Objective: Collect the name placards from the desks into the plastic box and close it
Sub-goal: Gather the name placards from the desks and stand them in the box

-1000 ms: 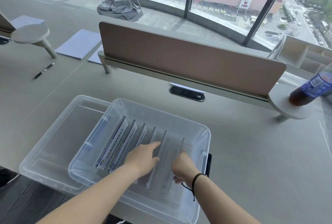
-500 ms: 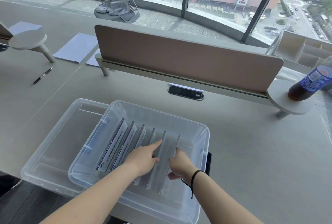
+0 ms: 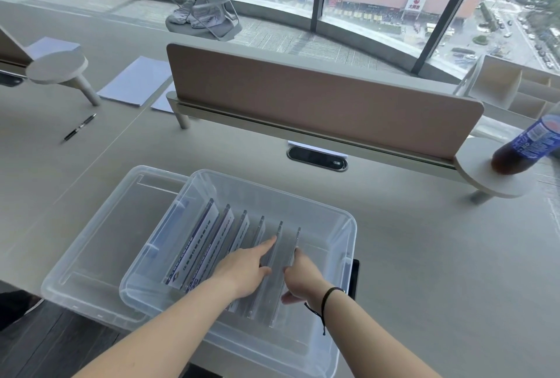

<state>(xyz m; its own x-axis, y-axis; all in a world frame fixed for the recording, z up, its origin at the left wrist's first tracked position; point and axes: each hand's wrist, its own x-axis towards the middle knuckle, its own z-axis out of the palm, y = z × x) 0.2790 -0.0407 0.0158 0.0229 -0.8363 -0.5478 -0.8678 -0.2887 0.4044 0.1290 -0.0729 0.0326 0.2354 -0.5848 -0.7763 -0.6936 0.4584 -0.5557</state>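
A clear plastic box sits on the desk at the near edge, its left part resting on its clear lid, which lies flat beneath it. Inside, several acrylic name placards stand in a row, the left ones showing blue and white print. My left hand lies flat on the middle placards, fingers stretched out, index finger along the second placard from the right. My right hand, a black cord on its wrist, curls around the rightmost placard.
A brown divider panel stands behind the box, with a cable port at its foot. A cola bottle stands on a round shelf at right. Papers and a pen lie far left. A black object sits against the box's right side.
My right hand has shifted the rightmost placard a little left, toward the others. My left hand's fingers have stretched out along the placards. The box has stayed in place.
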